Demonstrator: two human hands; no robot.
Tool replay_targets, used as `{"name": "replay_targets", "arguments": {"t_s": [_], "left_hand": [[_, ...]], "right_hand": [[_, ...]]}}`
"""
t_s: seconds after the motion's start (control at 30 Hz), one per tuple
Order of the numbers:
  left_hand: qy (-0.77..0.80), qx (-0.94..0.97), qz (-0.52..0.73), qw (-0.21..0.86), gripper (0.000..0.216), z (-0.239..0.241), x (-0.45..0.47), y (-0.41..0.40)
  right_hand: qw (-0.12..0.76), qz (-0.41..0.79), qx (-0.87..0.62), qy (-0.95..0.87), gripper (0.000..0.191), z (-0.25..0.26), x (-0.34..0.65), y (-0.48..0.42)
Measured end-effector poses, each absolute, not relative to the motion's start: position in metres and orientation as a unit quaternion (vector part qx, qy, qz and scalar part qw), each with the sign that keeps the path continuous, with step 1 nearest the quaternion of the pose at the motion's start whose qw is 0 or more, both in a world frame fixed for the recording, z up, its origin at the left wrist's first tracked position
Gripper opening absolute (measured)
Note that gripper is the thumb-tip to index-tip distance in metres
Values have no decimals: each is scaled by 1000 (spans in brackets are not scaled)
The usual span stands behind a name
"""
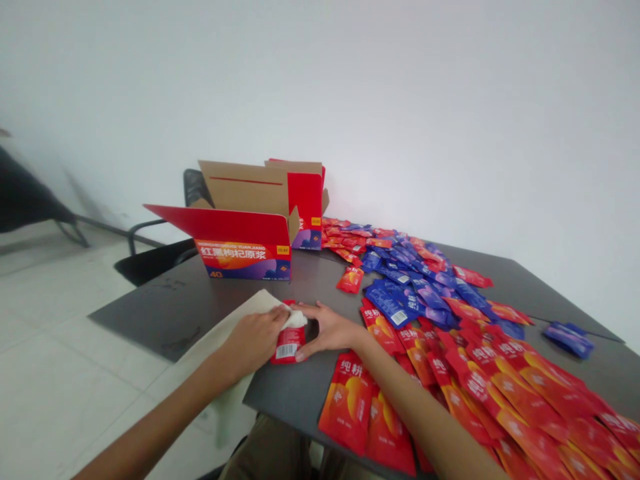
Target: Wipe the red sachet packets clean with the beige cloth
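Observation:
My left hand (257, 340) is closed on a cream cloth (250, 308) and presses a bunched end of it onto a red pouch (289, 343). The pouch lies flat on the table near its front edge, its barcode end towards me and its middle hidden by cloth and fingers. Curved around the pouch's right side is my right hand (330, 328), thumb at the lower corner and fingertips by the upper end, steadying it. The rest of the cloth hangs over the table's edge beneath my left forearm.
Overlapping red pouches (500, 387) cover the right front of the dark table (200, 300). Behind them lies a heap of blue pouches (415, 280) mixed with red ones. An open red carton (245, 257) stands at the back left, a second carton (306, 200) behind it. A black chair (150, 263) stands beyond.

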State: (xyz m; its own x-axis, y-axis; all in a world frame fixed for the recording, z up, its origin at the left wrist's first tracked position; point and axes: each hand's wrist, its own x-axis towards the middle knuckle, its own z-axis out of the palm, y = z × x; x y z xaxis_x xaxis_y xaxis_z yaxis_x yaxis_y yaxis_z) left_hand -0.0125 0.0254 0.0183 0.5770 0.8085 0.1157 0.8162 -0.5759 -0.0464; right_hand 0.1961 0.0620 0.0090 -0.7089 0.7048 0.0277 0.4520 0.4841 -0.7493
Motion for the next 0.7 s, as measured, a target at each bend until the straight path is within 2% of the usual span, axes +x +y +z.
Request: {"name": "replay_targets", "arguments": {"t_s": [0.13, 0.3, 0.47, 0.63, 0.7], "left_hand": [[-392, -918, -52, 17, 50, 20, -10, 19], [-472, -880, -39, 36, 46, 24, -12, 27], [-394, -918, -44, 14, 52, 19, -12, 19], [-470, -881, -42, 34, 47, 20, -12, 25], [-442, -895, -44, 31, 48, 18, -11, 23]], "right_hand": [[160, 369, -354, -845, 105, 7, 197, 63], [170, 374, -334, -848, 95, 9, 196, 62], [156, 370, -360, -842, 106, 7, 196, 63], [168, 374, -339, -846, 100, 8, 196, 63], [165, 378, -344, -844, 101, 9, 196, 63]]}}
